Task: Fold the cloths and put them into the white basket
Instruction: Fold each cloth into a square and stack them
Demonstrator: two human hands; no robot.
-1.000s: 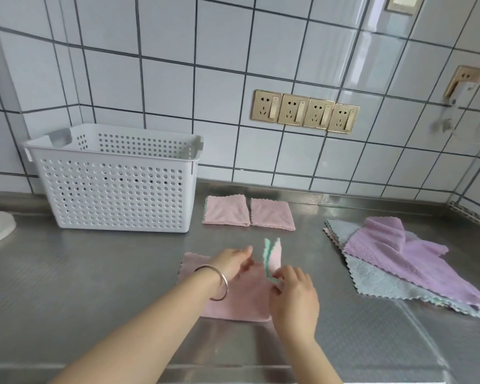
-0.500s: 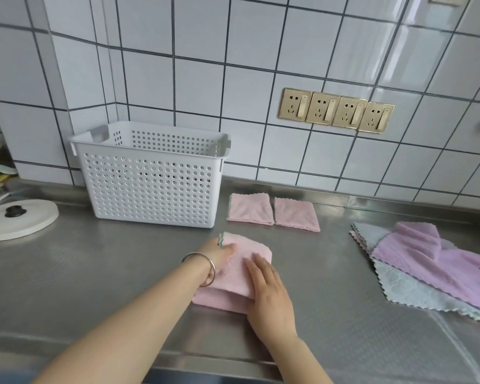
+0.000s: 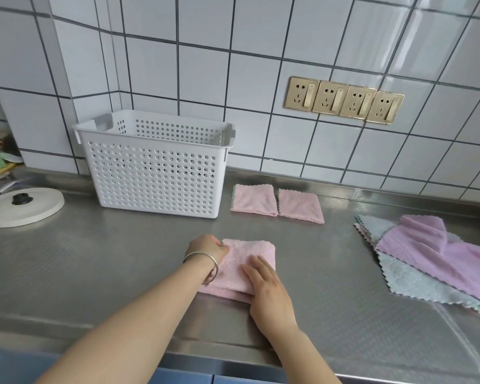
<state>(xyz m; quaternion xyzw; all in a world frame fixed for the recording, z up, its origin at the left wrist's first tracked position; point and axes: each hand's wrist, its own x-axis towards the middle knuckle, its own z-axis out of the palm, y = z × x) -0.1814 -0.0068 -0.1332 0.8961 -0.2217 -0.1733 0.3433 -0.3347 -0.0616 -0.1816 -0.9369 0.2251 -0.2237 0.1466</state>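
Note:
A folded pink cloth [image 3: 244, 259] lies on the steel counter in front of me. My left hand [image 3: 207, 246], with a silver bangle on the wrist, pinches its far left corner. My right hand [image 3: 266, 286] lies flat on the near right part, fingers straight, pressing it down. Two folded pink cloths [image 3: 254, 200] [image 3: 301, 206] sit side by side just right of the white perforated basket [image 3: 155, 173], which stands against the tiled wall. Its inside is hidden from here.
Unfolded cloths lie in a pile at the right: a lilac one [image 3: 438, 250] on a grey-blue one [image 3: 416, 284]. A round white lid [image 3: 22, 207] rests at the far left. Gold wall sockets [image 3: 344, 99] sit above the counter [image 3: 94, 259].
The upright flap of the pink cloth was folded over to the left and laid flat. My right hand now presses on it. The view shifted left.

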